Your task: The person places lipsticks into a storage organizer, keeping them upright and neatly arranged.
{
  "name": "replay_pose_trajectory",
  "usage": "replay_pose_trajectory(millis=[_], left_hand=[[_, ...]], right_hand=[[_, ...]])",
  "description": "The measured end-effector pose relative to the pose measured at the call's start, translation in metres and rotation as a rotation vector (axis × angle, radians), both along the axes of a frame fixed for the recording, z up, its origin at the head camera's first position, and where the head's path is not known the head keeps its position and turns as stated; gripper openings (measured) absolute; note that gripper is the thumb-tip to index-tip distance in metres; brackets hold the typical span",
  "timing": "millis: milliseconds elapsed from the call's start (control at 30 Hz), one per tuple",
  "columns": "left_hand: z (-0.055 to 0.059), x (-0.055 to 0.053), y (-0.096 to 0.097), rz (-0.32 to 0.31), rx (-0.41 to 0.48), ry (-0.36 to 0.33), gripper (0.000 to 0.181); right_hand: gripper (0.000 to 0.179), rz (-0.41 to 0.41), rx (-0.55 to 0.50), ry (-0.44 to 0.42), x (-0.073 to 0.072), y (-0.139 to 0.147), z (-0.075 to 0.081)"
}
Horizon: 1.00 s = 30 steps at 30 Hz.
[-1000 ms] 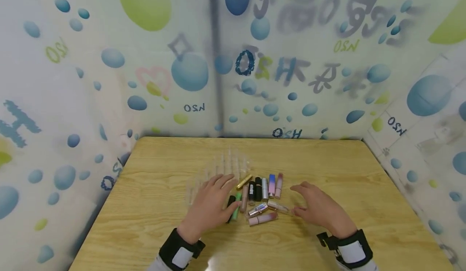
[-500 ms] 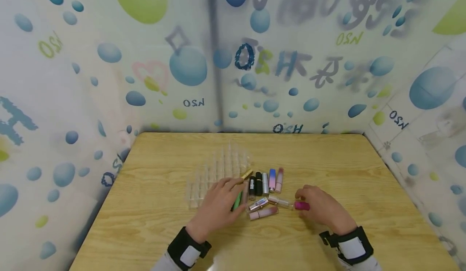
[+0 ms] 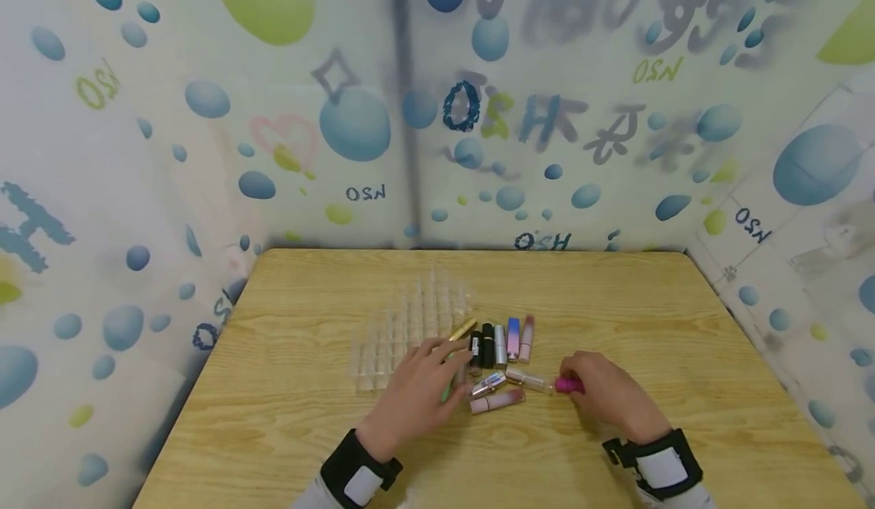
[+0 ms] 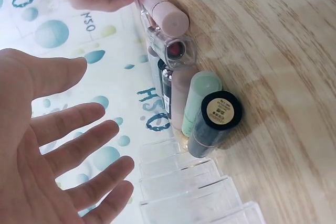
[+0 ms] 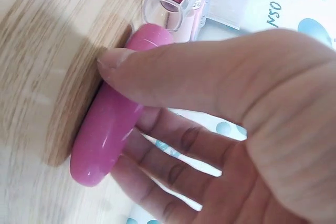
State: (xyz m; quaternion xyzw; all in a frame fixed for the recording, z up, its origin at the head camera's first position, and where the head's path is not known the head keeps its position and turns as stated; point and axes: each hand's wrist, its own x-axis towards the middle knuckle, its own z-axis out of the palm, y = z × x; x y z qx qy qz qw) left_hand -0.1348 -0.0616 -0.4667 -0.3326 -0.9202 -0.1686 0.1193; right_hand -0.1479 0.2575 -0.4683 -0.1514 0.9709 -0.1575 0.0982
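Observation:
My right hand (image 3: 608,391) pinches a bright magenta lipstick tube (image 5: 107,124) between thumb and fingers, low at the tabletop in the right wrist view. My left hand (image 3: 417,387) hovers with spread fingers over the left end of the lipstick row, holding nothing. Below it in the left wrist view are a dark tube with a black end (image 4: 207,135), a mint green tube (image 4: 205,85) and a mauve tube (image 4: 182,93). Between the hands lie a clear-capped lipstick (image 3: 529,380), a shiny silver lipstick (image 3: 488,384) and a pink gloss tube (image 3: 497,401).
A clear stepped organizer (image 3: 372,372) with many compartments stands behind my left hand. A gold tube (image 3: 462,329), black tubes (image 3: 488,346), a silver tube (image 3: 500,344), a blue-purple tube (image 3: 513,338) and a mauve-pink tube (image 3: 526,338) lie farther back. Printed walls enclose the wooden table (image 3: 273,433).
My right hand has come down on the magenta tube, turned it into view and now pinches it. My left hand has shifted slightly right over the row. The head view has tilted slightly.

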Motion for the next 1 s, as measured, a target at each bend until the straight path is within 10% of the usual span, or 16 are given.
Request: replay_pose_trajectory(millis=[1000], left_hand=[[0.002,0.003,0.002,0.017,-0.042,-0.071,0.052]], right_hand=[[0.013,0.293,-0.158,0.113,-0.005,-0.05,0.032]])
